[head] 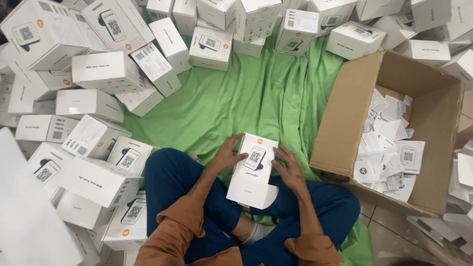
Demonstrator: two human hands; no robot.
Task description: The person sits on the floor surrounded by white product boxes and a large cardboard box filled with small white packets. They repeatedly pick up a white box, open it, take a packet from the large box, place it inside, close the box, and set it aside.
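I sit cross-legged in blue trousers on a green cloth. Both hands hold one white box over my lap; its top shows a printed device picture with a square code. My left hand grips the box's left side, fingers curled over the upper left corner. Along the right edge lies my right hand, fingers spread against it. The box's near end flap hangs slightly open toward my legs.
Many identical white boxes are heaped to the left and along the far side. An open cardboard carton on the right holds several loose white paper slips and leaflets. More paper scraps lie on the tiled floor at far right.
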